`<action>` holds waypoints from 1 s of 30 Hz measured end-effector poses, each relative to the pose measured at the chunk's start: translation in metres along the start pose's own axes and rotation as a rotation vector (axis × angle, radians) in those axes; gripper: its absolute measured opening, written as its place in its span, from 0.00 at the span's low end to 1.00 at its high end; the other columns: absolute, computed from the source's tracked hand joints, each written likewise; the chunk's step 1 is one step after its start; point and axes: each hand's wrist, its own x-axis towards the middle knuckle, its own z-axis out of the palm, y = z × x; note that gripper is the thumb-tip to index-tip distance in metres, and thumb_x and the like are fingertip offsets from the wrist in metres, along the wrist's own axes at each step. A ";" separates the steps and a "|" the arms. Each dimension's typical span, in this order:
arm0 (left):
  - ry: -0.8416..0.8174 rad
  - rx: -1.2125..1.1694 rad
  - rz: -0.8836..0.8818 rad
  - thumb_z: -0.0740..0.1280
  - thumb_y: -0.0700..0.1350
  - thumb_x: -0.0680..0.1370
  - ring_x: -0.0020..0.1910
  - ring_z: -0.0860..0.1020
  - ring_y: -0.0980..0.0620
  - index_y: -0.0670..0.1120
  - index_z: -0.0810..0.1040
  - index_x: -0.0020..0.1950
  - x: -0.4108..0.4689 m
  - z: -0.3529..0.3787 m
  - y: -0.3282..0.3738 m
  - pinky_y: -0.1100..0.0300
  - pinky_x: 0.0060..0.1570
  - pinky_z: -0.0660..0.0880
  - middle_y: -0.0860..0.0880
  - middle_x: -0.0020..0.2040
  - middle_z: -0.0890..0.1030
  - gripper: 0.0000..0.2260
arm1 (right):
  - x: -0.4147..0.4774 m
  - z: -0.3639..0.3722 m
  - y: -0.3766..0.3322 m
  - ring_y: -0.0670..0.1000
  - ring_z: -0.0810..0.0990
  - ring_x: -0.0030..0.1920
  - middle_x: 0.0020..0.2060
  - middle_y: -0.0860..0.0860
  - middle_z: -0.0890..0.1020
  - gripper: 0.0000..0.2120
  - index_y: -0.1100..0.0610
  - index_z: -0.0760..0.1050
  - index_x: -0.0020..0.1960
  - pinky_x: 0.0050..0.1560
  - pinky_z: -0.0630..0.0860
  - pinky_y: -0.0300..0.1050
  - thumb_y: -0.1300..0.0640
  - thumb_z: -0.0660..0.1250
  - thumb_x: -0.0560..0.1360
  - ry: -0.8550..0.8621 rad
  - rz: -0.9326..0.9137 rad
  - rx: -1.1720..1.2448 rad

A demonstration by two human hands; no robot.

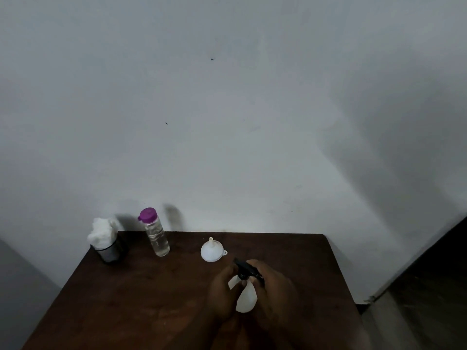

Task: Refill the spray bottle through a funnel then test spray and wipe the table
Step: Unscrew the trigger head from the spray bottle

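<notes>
A white spray bottle [245,299] with a black trigger head [246,269] stands on the dark wooden table [141,299], near its front right. My left hand [222,291] wraps the bottle's white body from the left. My right hand [274,286] is closed over the black head from the right. A white funnel [211,251] lies upside down, spout up, just behind the hands. A clear bottle [156,236] with a purple cap, holding clear liquid, stands at the back left.
A black mesh cup [110,251] stuffed with white cloth [101,232] stands at the table's back left corner. A pale wall rises right behind the table. The table's right edge drops to a dark floor [429,286].
</notes>
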 end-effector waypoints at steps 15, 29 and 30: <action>0.192 -0.091 -0.137 0.75 0.63 0.66 0.56 0.83 0.56 0.54 0.82 0.57 -0.092 -0.014 -0.036 0.57 0.57 0.78 0.54 0.54 0.86 0.24 | -0.049 -0.003 -0.021 0.39 0.81 0.53 0.53 0.35 0.82 0.13 0.41 0.76 0.61 0.53 0.78 0.40 0.55 0.64 0.80 -0.140 -0.381 0.117; 0.277 0.179 -0.087 0.69 0.75 0.68 0.56 0.80 0.61 0.66 0.75 0.57 -0.130 -0.004 -0.052 0.55 0.59 0.77 0.60 0.55 0.83 0.23 | -0.064 -0.003 -0.014 0.39 0.79 0.61 0.58 0.38 0.82 0.13 0.45 0.80 0.59 0.61 0.78 0.46 0.60 0.67 0.78 -0.231 -0.400 0.246; 0.238 0.190 -0.065 0.68 0.74 0.69 0.56 0.80 0.61 0.63 0.76 0.58 -0.131 -0.004 -0.049 0.54 0.59 0.77 0.59 0.55 0.83 0.23 | -0.063 -0.003 -0.012 0.39 0.78 0.62 0.59 0.39 0.82 0.13 0.45 0.80 0.58 0.62 0.77 0.47 0.59 0.68 0.78 -0.239 -0.401 0.259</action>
